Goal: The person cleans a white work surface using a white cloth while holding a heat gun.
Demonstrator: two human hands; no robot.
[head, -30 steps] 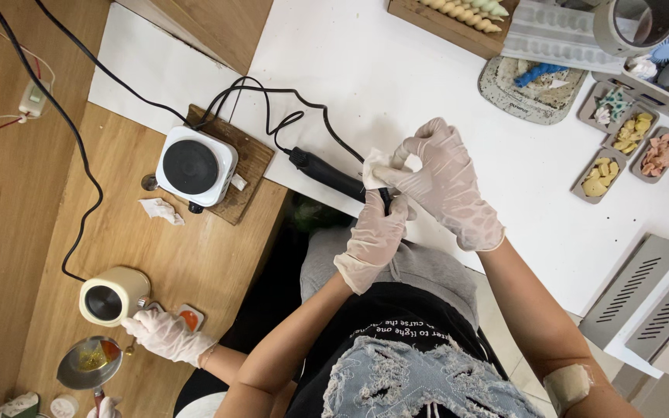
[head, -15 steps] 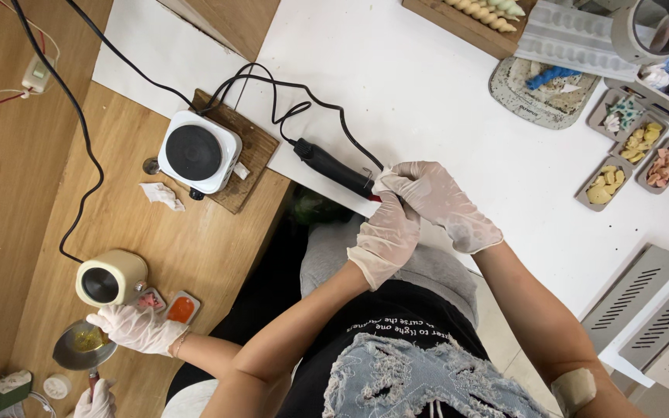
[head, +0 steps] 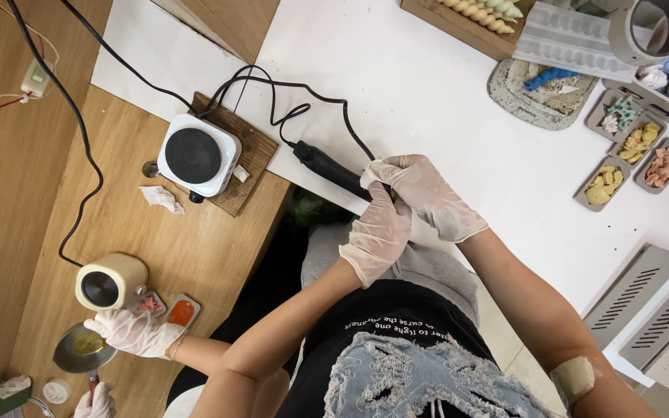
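Both gloved hands meet at the near edge of the white surface [head: 443, 101], close to the body. The left hand [head: 377, 236] is curled shut around the tip of the black corded tool [head: 328, 169], whose body runs off toward 10 o'clock with its cord looping back to the hotplate [head: 197, 155]. The right hand [head: 426, 193] sits just at 1 o'clock of the left, fingers pinched narrow on something small at the tool's tip; what it is stays hidden by the gloves. To do this well, I judge, keep the wrists braced on the edge, keep the cord slack, and work in light passes. At 8 o'clock a co-worker's hand [head: 135, 333] reaches beside a cream pot [head: 110, 281]. Trays [head: 630, 159] of coloured pieces lie at 2 o'clock.
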